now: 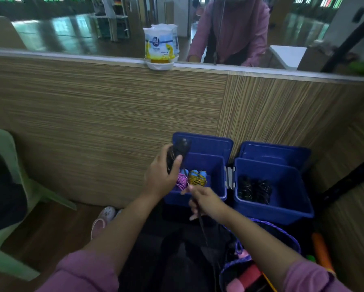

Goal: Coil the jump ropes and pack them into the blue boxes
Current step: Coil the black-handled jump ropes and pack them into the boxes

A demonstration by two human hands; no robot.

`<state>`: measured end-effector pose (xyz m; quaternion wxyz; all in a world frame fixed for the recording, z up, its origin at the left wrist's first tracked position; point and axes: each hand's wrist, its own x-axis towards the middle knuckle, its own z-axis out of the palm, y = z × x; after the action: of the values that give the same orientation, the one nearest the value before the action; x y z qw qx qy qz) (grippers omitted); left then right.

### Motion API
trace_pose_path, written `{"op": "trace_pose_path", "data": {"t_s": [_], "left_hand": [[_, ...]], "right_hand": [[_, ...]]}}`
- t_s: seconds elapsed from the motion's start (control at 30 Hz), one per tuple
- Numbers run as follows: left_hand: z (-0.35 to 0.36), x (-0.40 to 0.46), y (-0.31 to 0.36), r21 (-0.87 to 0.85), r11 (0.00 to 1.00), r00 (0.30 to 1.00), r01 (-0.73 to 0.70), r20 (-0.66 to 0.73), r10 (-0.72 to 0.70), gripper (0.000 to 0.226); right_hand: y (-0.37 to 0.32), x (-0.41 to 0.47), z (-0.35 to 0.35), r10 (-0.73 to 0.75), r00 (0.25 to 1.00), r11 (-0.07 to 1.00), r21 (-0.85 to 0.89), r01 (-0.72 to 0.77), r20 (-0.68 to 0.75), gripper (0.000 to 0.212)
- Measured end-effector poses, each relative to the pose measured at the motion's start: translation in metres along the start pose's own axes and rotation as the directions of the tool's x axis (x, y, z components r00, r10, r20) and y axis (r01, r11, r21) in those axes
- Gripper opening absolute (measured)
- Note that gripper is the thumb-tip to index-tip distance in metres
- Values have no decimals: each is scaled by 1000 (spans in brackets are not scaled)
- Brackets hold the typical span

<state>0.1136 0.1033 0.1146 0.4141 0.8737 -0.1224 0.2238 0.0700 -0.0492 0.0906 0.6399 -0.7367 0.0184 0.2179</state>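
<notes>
My left hand grips the black handles of a black jump rope, with rope wound around them, held over the left blue box. My right hand pinches the loose black cord, which trails down toward my lap. Inside the left box lie a coiled pink rope and a coiled yellow rope with blue handles. The right blue box holds coiled black ropes. Both boxes' lids stand open against the wooden wall.
A purple bag with more ropes and an orange handle sits at lower right. A green plastic chair stands left, pink slippers on the floor. An air freshener sits on the mirror ledge above the wall.
</notes>
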Motion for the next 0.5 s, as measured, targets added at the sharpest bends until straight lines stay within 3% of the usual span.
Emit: {"op": "trace_pose_path", "data": {"t_s": [0.1,0.17,0.23,0.3,0.43,0.5], "left_hand": [[2,10,-2,108,988,989,109,-109,-97,57],[4,15,-8,192,961,975,200,-131,-177,52],[4,19,-13,252,912,945,325,-136,-299,47],[8,18,-15,342,860,923,379,-83,-375,45],[20,2,-22,450,848,929,280,97,-358,45],[19,-7,-26,428,890,941,154,211,-265,39]], "right_hand": [[4,-5,18,26,1000,996,-89,-25,10,34],[6,-9,22,-45,998,939,-343,30,-35,33],[2,-15,24,-177,984,729,-676,110,-30,31],[-10,-24,29,-249,965,512,-834,204,83,30],[-42,-32,23,-293,936,332,-897,291,196,29],[-53,-27,5,-273,945,366,-889,276,181,26]]}}
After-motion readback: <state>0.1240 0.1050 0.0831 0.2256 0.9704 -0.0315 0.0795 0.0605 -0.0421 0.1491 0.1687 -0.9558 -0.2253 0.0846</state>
